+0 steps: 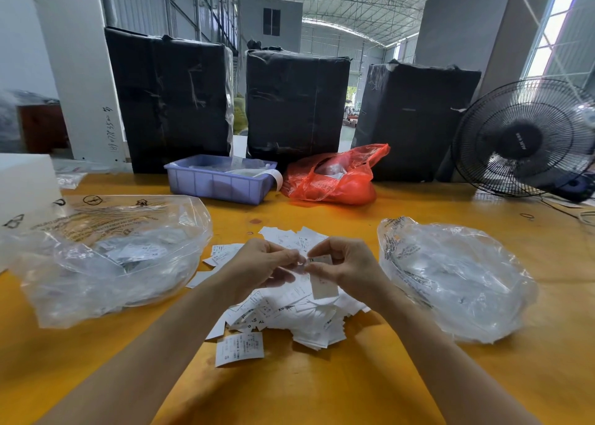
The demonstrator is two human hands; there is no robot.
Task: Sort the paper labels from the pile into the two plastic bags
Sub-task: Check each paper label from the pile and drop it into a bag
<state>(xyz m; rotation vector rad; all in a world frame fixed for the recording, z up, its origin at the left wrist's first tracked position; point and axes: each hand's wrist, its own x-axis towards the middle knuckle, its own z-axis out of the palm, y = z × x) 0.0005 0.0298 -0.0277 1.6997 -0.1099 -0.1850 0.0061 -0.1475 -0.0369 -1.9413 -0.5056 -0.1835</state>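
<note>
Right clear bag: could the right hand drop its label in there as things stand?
Probably yes. The right hand pinches a label over the pile, and the right clear bag lies just beside it on the table with nothing between them. Whether its mouth is open cannot be told from here.

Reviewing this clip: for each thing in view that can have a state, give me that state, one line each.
left hand: fingers curled, pinching a label
right hand: pinching the held label, lifted above the pile
label pile: loose heap on the table, unsorted
left clear bag: mouth open, labels inside
right clear bag: crumpled; contents unclear
purple bin: uncovered, holds items
red bag: slumped, mouth open
fan: cannot tell if running
</note>
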